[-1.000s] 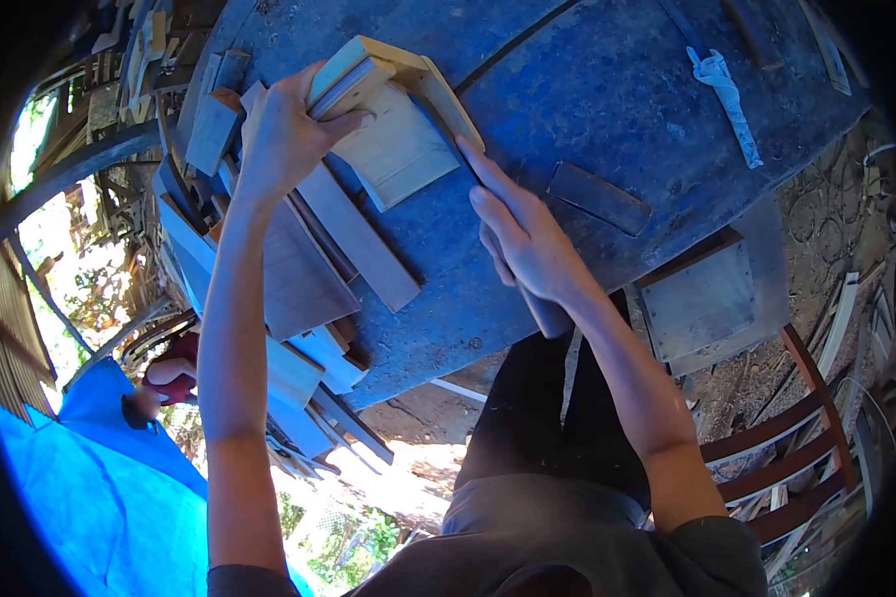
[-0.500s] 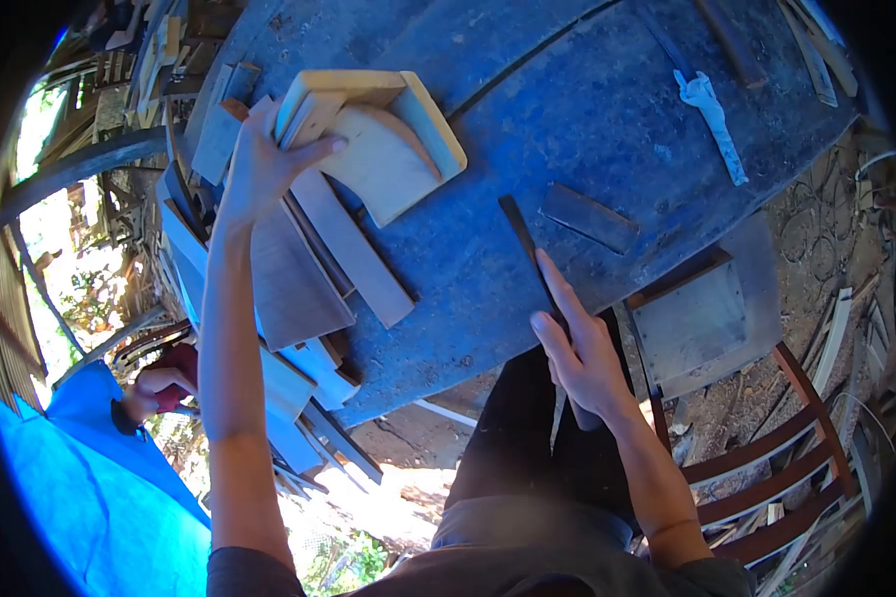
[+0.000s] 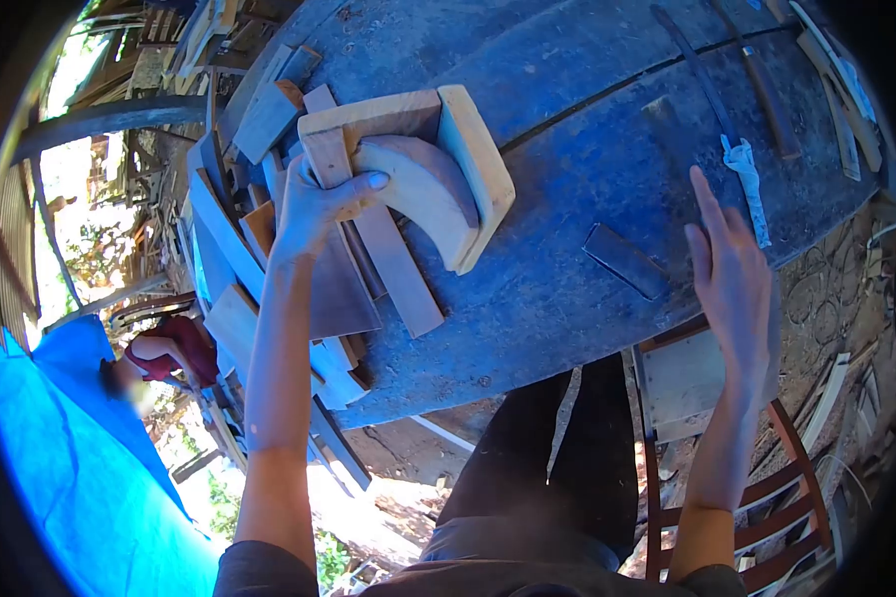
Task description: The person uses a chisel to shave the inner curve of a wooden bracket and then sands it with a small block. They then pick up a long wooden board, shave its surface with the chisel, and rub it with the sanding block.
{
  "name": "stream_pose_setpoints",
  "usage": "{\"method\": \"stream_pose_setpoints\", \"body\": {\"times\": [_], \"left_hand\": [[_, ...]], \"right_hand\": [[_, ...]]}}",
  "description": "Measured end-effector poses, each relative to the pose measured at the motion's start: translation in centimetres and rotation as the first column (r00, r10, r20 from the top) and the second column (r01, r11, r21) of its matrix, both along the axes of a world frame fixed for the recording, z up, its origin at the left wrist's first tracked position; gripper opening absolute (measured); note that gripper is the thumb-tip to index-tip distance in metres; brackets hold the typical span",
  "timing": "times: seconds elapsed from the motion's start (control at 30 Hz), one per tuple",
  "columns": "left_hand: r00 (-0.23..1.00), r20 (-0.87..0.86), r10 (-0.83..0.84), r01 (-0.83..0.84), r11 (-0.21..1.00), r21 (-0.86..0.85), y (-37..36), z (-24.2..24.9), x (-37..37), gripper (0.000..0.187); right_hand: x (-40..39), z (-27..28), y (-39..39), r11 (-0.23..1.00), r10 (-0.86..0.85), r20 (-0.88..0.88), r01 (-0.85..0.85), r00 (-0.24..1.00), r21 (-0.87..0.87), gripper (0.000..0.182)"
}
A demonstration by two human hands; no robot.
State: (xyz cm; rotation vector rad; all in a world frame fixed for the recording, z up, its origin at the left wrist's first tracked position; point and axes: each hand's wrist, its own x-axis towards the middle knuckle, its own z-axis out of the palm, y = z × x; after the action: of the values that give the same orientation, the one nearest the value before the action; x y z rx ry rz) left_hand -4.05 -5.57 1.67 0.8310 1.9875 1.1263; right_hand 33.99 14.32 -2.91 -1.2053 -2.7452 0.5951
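My left hand [image 3: 314,209] is closed on one side of a pale wooden bracket [image 3: 418,184], a curved piece framed by two straight boards. Its thumb lies over the near board, and the bracket is held above the blue table [image 3: 528,328]. My right hand [image 3: 732,274] is over the table's right edge with index finger and thumb stretched apart. Nothing shows between them; the other fingers are partly hidden. Just beyond it lies a long dark tool [image 3: 692,70] with a white cloth-wrapped handle [image 3: 749,189]. A dark rectangular block [image 3: 625,261] rests left of that hand.
Several boards [image 3: 398,264] are piled at the table's left side. Another wooden-handled tool [image 3: 770,104] and wood strips [image 3: 834,109] lie at the far right. A chair [image 3: 801,468] stands by the right edge. A person in dark red [image 3: 179,348] is at the left, near a blue tarp [image 3: 80,448].
My right hand has moved right and away from my body; the dark flat bar it held no longer shows. My left hand has shifted right with the bracket, which has turned.
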Motion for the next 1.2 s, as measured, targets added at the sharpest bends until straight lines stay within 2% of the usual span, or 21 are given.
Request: {"method": "stream_pose_setpoints", "body": {"times": [0.03, 0.07, 0.1, 0.13, 0.17, 0.2, 0.27, 0.33, 0.4, 0.47, 0.57, 0.7, 0.77, 0.9, 0.97, 1.0, 1.07, 1.1, 1.17, 1.2], "left_hand": [[0.995, 0.082, 0.051, -0.057, 0.996, 0.072, 0.1, -0.4, 0.6, 0.039], [0.981, 0.169, 0.095, -0.119, 0.983, 0.139, 0.3, -0.9, 1.3, 0.039], [0.98, 0.175, 0.098, -0.123, 0.982, 0.141, 0.4, -1.7, 1.7, 0.039], [0.951, 0.255, 0.174, -0.223, 0.959, 0.177, 0.5, -2.7, 2.2, 0.037], [0.909, 0.338, 0.243, -0.324, 0.923, 0.208, 0.7, -3.6, 2.6, 0.036], [0.906, 0.348, 0.241, -0.329, 0.919, 0.219, 1.2, -4.0, 3.3, 0.036], [0.632, 0.641, 0.435, -0.549, 0.836, -0.025, 2.0, -4.4, 4.7, 0.038], [0.608, 0.662, 0.439, -0.558, 0.829, -0.038, 2.9, -4.7, 6.1, 0.042], [0.432, 0.815, 0.387, -0.551, 0.829, -0.101, 3.2, -4.3, 7.1, 0.045], [0.422, 0.811, 0.404, -0.559, 0.821, -0.118, 3.4, -4.3, 7.7, 0.045], [0.319, 0.873, 0.369, -0.584, 0.802, -0.126, 3.5, -4.4, 8.3, 0.052], [0.291, 0.89, 0.351, -0.595, 0.795, -0.119, 3.5, -4.0, 8.8, 0.053], [0.339, 0.839, 0.426, -0.626, 0.768, -0.137, 3.7, -3.7, 8.7, 0.053], [0.386, 0.81, 0.441, -0.618, 0.775, -0.127, 3.5, -3.9, 8.4, 0.051], [0.444, 0.797, 0.409, -0.589, 0.804, -0.084, 3.3, -4.6, 8.0, 0.04], [0.439, 0.801, 0.408, -0.588, 0.804, -0.088, 3.4, -4.8, 7.9, 0.04], [0.646, 0.67, 0.366, -0.487, 0.873, -0.007, 3.6, -5.3, 7.6, 0.042], [0.641, 0.673, 0.368, -0.489, 0.872, -0.011, 3.8, -5.4, 7.0, 0.042], [0.872, 0.447, 0.197, -0.234, 0.972, 0.028, 4.6, -5.4, 5.8, 0.05], [0.87, 0.45, 0.203, -0.239, 0.971, 0.026, 5.1, -5.4, 5.7, 0.05]], "right_hand": [[-0.2, 0.0, 0.5, 0.99, 0.036, 0.01, -0.037, 0.999, 0.136, 0.052], [-0.5, 0.1, 0.5, 0.99, 0.041, 0.013, -0.043, 0.999, 0.138, 0.052], [-1.3, 0.5, 0.1, 0.98, 0.027, -0.08, -0.011, 0.996, 0.199, 0.051], [-2.0, 1.0, -0.2, 0.966, 0.02, -0.17, 0.025, 0.985, 0.259, 0.049], [-2.5, 1.4, -0.9, 0.964, 0.025, -0.161, 0.019, 0.987, 0.267, 0.049], [-3.0, 1.6, -2.0, 0.984, 0.07, -0.196, -0.036, 0.978, 0.174, 0.05], [-3.4, 0.7, -4.1, 0.991, 0.132, -0.223, -0.123, 0.966, 0.055, 0.054], [-3.4, -1.0, -5.3, 0.987, 0.16, -0.211, -0.153, 0.964, 0.051, 0.057], [-3.5, -2.1, -6.2, 0.977, 0.193, -0.08, -0.183, 0.978, 0.112, 0.063], [-3.4, -3.0, -6.4, 0.98, 0.175, -0.102, -0.164, 0.979, 0.111, 0.067], [-3.3, -4.0, -6.2, 0.983, 0.144, -0.127, -0.127, 0.981, 0.129, 0.068], [-3.3, -5.1, -6.5, 0.99, 0.082, -0.217, -0.054, 0.973, 0.131, 0.067], [-3.1, -5.7, -6.5, 0.988, 0.063, -0.251, -0.026, 0.966, 0.15, 0.066], [-2.9, -6.1, -6.4, 0.981, 0.118, -0.294, -0.066, 0.948, 0.183, 0.064], [-2.8, -6.0, -6.2, 0.979, 0.132, -0.305, -0.075, 0.943, 0.189, 0.063], [-2.8, -5.9, -6.3, 0.982, 0.129, -0.326, -0.075, 0.936, 0.172, 0.062], [-2.8, -5.8, -6.3, 0.985, 0.128, -0.342, -0.08, 0.931, 0.153, 0.062], [-2.8, -6.0, -6.4, 0.986, 0.116, -0.351, -0.064, 0.929, 0.155, 0.061], [-2.8, -6.2, -6.5, 0.987, 0.107, -0.355, -0.055, 0.929, 0.153, 0.061], [-2.8, -6.3, -6.5, 0.986, 0.101, -0.346, -0.047, 0.933, 0.162, 0.06]]}}
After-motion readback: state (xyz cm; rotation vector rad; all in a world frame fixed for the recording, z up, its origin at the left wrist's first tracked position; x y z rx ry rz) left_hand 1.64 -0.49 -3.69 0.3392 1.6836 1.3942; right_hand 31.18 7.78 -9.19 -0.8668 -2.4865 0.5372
